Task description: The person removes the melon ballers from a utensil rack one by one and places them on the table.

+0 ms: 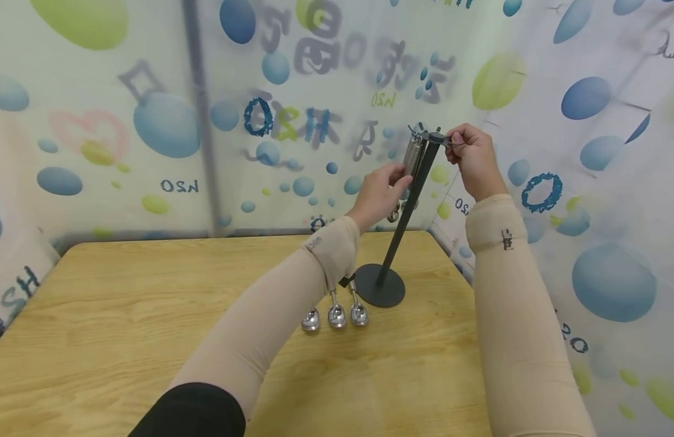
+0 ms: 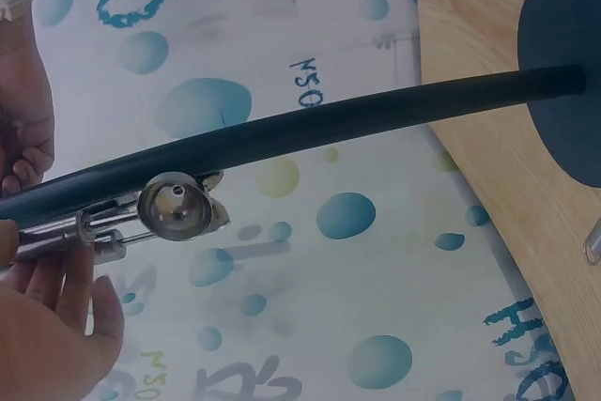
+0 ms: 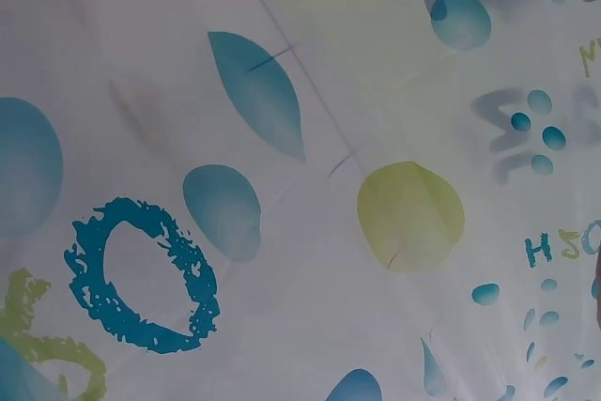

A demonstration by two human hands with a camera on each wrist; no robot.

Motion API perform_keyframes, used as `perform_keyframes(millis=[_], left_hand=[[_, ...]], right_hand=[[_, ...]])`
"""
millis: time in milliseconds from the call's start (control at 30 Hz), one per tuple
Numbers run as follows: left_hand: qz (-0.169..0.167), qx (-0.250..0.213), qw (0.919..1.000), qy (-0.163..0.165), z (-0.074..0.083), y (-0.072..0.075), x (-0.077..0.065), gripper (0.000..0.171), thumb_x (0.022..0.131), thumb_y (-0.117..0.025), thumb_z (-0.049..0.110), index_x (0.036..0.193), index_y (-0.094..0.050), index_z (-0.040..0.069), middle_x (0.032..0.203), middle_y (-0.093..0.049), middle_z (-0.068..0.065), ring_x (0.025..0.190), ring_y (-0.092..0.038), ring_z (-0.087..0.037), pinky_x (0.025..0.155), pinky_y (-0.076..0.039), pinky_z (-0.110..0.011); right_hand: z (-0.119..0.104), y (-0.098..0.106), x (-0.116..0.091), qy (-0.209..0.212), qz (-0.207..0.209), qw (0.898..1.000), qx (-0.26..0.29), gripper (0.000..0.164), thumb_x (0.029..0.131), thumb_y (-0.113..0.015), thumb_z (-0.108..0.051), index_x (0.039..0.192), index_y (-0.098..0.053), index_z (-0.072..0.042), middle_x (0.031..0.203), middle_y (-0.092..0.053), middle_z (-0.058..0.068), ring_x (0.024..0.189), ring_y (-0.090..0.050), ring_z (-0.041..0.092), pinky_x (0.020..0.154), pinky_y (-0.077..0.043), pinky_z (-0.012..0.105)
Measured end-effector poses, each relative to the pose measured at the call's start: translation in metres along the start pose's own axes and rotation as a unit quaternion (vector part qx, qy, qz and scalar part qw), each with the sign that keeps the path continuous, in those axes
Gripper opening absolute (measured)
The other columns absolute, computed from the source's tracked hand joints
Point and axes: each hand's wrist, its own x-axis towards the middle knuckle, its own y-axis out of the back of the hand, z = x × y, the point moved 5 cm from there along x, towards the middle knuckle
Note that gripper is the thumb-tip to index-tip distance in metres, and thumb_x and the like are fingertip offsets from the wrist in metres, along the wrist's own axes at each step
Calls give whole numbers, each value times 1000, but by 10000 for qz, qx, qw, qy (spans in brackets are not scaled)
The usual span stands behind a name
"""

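- The left hand [image 1: 382, 193] had its fingers curled closely round the handle of a metal scoop [image 2: 177, 206], which was bowl downward beside the dark stand [image 1: 404, 221], near its top.
- The right hand [image 1: 475, 161] pinched the hooked top [image 1: 436, 138] of the stand, thumb and fingers nearly together.
- Three other scoops [image 1: 337, 316] lay side by side on the tabletop [image 1: 151, 303], near the round base [image 1: 379, 290].

Left hand [image 1: 377, 195] curls below the pinching right hand [image 1: 476, 160].
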Motion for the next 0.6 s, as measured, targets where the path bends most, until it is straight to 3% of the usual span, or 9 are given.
perform_keyframes(millis=[200,600], left_hand=[[171,-87,9997,-115,1,4,1,38,105,-60,22,140,-58,9,124,-70,-6,106,-66,-14,88,-54,-26],[234,-362,9991,55,7,7,-1,36,100,-67,17,134,-61,5,120,-72,-9,106,-69,-15,88,-54,-23]], right_hand=[[-1,-2,0,-26,-8,10000,73,27,105,-49,-8,84,-66,-8,76,-56,3,68,-48,15,61,-43,22],[1,0,-1,-126,-45,9997,183,25,105,-50,-9,86,-66,-6,74,-57,3,66,-49,15,60,-45,21]])
